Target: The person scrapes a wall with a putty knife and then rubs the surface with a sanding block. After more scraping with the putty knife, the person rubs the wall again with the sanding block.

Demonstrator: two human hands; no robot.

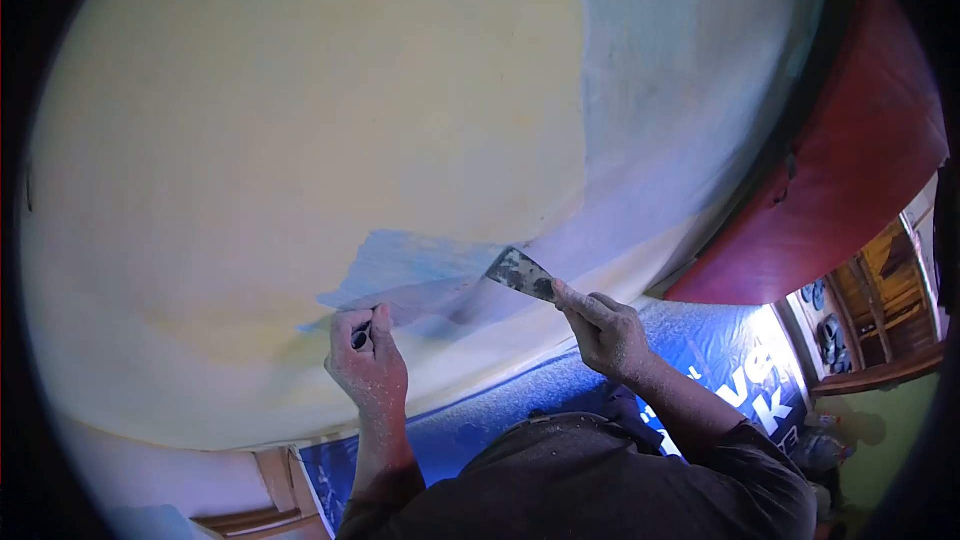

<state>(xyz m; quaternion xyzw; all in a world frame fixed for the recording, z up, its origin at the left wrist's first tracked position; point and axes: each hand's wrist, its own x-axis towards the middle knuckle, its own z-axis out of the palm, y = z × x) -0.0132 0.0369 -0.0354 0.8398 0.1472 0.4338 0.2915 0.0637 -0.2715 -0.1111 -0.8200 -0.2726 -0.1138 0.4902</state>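
My right hand [607,333] grips a putty knife [518,270] by its handle. The wide metal blade is dark and blotched, and it lies close over a pale yellow painted surface [330,130]. Beside the blade is a bare light-blue patch [410,265] with a ragged left edge, partly in shadow. My left hand [368,360] is closed around a small dark thing with a round end [360,338], just below that patch; most of it is hidden in my fist. Both hands and forearms are speckled with pale dust.
A larger grey-blue area [680,70] runs down the right of the painted surface. Beyond a dark edge is a red panel [820,170]. Below lies a blue printed banner [740,360] covered with dust. Footwear [830,340] and wooden shelving [885,270] stand at far right.
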